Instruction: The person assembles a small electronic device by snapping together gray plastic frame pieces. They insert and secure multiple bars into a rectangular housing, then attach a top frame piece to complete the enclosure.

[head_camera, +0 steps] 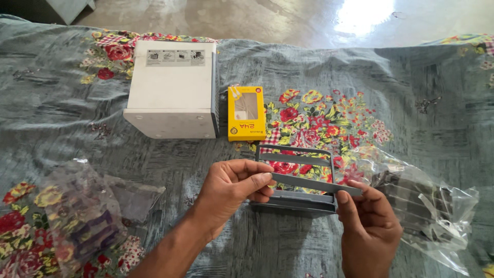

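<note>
— What is being held?

— A flat grey slat (315, 183), pinched at its two ends: the left hand (232, 186) grips the near-left end between thumb and curled fingers, and the right hand (368, 226) closes on the other end. It lies slanted across a grey louvred frame (294, 177) that rests on the flowered bedspread (360, 87), just over the frame's lower slats.

— And around it?

— Touching the frame's right side is a crumpled clear plastic bag (432, 211) with more dark slats inside (how many, I cannot tell). Beyond the frame, a small yellow carton with a window (246, 113) lies flat, just beside a white box-shaped appliance (172, 88). To the left, well apart from the hands, sits another clear bag (82, 216) holding dark parts.

— Anything in the way?

— The right-hand bag crowds the frame's edge and the right wrist; the cloth between frame and carton is bare.
</note>
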